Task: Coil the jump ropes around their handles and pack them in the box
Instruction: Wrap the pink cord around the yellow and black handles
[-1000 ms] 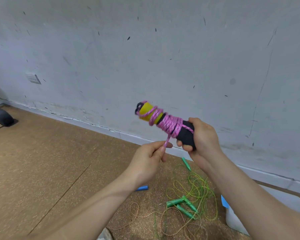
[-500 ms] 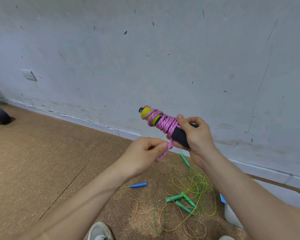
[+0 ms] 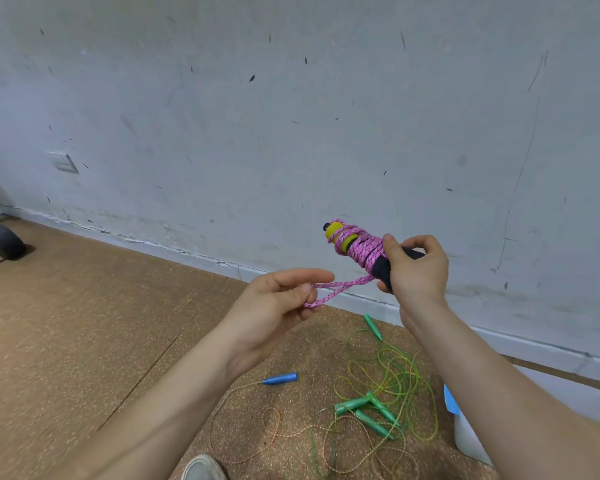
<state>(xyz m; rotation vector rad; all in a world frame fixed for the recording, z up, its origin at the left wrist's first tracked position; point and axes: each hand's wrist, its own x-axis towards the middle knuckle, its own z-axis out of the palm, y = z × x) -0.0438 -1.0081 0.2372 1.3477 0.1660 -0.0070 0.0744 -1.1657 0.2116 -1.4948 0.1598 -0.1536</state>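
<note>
My right hand [image 3: 417, 268] grips the black and yellow handles [image 3: 383, 268] of a pink jump rope [image 3: 362, 249], which is coiled tightly around them. A short doubled loop of that pink rope runs left from the coil to my left hand [image 3: 278, 303], which pinches it between thumb and fingers. On the cork floor below lie a loose green rope with green handles [image 3: 364, 408] and a thin orange rope with a blue handle [image 3: 280, 378]. A white box [image 3: 465, 441] shows at the lower right, mostly hidden by my right arm.
A scuffed grey wall rises close ahead, with a wall socket [image 3: 63, 162] at the left. A dark wheel [image 3: 2, 241] stands at the far left edge. The toe of a shoe [image 3: 201, 468] shows at the bottom. Brown cork floor stretches to the left.
My left hand has drawn the pink rope's end away from the coil to the left, so a doubled loop now stretches between the hands. The right thumb now presses on the wraps.
</note>
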